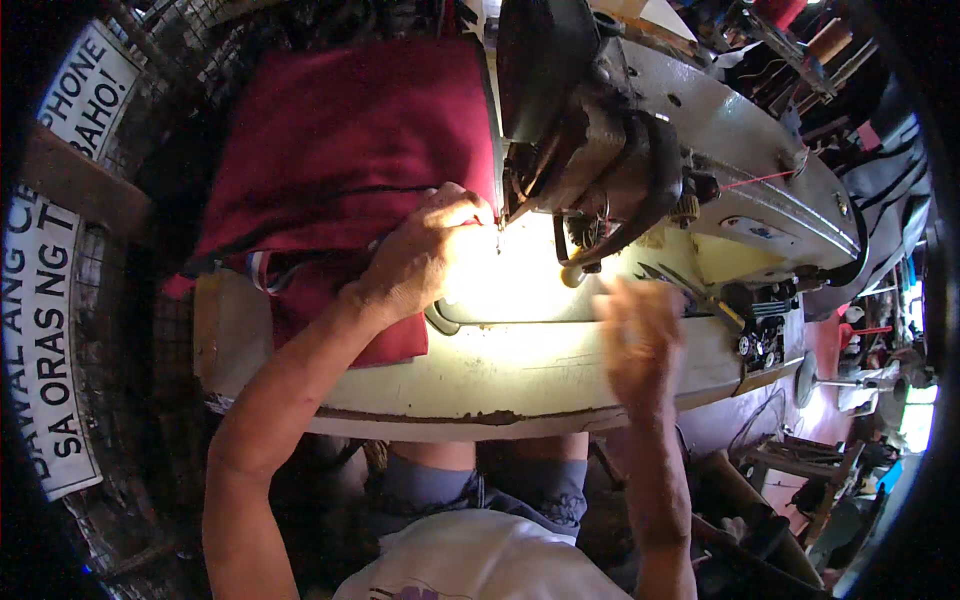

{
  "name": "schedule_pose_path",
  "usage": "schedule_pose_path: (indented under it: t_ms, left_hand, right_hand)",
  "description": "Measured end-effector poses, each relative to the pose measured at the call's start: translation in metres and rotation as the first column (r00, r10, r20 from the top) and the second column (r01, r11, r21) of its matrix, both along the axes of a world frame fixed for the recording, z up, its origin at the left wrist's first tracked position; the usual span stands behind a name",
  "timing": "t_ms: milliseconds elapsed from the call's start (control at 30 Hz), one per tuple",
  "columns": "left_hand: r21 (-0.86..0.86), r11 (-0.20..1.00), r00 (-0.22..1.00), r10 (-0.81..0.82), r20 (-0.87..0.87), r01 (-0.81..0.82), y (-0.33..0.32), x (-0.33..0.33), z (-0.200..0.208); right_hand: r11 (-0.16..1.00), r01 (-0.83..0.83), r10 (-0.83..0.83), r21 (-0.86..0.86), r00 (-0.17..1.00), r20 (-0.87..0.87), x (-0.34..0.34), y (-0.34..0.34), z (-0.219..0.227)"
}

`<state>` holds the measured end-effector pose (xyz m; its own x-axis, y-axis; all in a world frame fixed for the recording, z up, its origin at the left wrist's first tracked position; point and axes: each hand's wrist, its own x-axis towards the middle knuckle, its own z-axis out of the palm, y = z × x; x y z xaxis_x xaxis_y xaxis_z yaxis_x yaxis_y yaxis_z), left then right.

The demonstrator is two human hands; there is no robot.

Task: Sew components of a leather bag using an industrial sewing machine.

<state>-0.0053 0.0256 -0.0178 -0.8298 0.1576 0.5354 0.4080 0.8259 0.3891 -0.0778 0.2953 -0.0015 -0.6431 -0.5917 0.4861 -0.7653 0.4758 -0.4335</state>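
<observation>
Dark red fabric (pixel 370 130) with black edging lies on the pale sewing table (pixel 520 370), its right edge beside the needle area of the sewing machine (pixel 600 150). The left hand (pixel 422 258) rests on it with curled fingers, whether pinching I cannot tell; the right hand (pixel 642 335), blurred above the table near a yellow-handled tool (pixel 722 310), is too unclear to read.

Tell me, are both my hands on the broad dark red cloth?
No, only the left hand rests on the broad dark red cloth, while the blurred right hand is apart from it, over the cream-coloured sewing table.
</observation>
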Motion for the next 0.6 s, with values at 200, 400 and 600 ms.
schedule_pose_path:
  t_ms: [200, 400, 600]
  left_hand:
    - [0.011, 0.999, 0.999, 0.042, -0.022, -0.042, 0.005, -0.006, 0.003]
    - [0.04, 0.997, 0.996, 0.067, 0.058, -0.07, 0.002, -0.009, 0.0]
    - [0.013, 0.999, 0.999, 0.052, 0.008, -0.052, 0.002, -0.009, -0.001]
  right_hand:
    - [0.861, 0.507, -0.475, -0.041, 0.772, -0.423, -0.037, 0.106, -0.011]
    - [0.825, 0.565, -0.522, 0.004, 0.764, -0.379, -0.043, 0.105, -0.029]
    - [0.809, 0.586, -0.573, -0.05, 0.766, -0.29, -0.044, 0.109, -0.033]
